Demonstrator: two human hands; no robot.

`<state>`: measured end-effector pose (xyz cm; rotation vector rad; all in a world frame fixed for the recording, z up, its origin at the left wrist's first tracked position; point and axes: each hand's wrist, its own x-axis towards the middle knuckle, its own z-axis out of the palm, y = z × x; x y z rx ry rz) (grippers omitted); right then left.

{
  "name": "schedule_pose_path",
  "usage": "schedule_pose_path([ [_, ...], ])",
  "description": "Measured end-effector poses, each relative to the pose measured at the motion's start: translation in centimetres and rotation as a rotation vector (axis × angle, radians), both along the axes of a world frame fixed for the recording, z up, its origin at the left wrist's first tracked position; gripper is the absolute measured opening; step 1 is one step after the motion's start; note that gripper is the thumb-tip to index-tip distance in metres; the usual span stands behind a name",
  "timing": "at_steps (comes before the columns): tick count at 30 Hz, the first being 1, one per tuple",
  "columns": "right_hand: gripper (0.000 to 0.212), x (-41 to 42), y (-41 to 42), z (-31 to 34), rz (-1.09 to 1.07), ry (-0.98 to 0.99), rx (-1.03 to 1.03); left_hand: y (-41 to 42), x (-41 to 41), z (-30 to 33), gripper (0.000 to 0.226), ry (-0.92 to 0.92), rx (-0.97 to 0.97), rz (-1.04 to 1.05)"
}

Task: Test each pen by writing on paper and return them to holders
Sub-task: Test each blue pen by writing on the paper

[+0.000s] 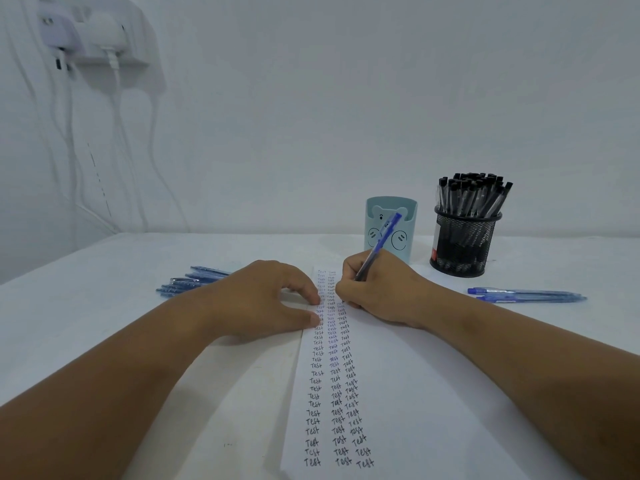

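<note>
My right hand [377,289] grips a blue pen [381,242], its tip hidden behind my fingers at the third column of a white paper sheet [415,393] covered with rows of "Test". My left hand [266,299] rests on the paper's left edge, fingertips pressing it flat. Behind stand a light teal holder [403,209] with a bear face and a black mesh holder [462,244] full of black pens. Several blue pens [194,280] lie left of my left hand. Two blue pens [526,295] lie on the right.
The white table [104,306] meets a white wall at the back. A wall socket with plugged chargers [97,36] and hanging white cables sits at the upper left, away from the work area.
</note>
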<state>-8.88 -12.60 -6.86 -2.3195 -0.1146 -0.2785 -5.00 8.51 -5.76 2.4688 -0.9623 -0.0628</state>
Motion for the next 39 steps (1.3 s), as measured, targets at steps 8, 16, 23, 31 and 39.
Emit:
schedule_pose_path([
  [8,0.023,-0.1,0.0,0.1,0.005,0.013,-0.013,0.1,0.0,0.0,0.024,0.013,-0.004,0.004],
  [16,0.025,0.0,0.0,0.0,0.0,-0.013,-0.027,0.1,0.1,-0.1,0.023,0.007,-0.015,-0.001],
  [23,0.026,0.1,-0.1,-0.1,-0.002,-0.01,-0.011,0.1,0.1,-0.2,0.023,0.022,-0.025,0.005],
  [31,0.027,-0.2,-0.2,-0.1,-0.002,-0.027,0.22,0.1,0.1,-0.3,0.021,0.01,-0.012,0.016],
  [39,0.039,-0.5,-1.4,1.0,-0.115,-0.33,0.182,0.2,0.2,-0.5,0.018,0.015,-0.059,0.005],
])
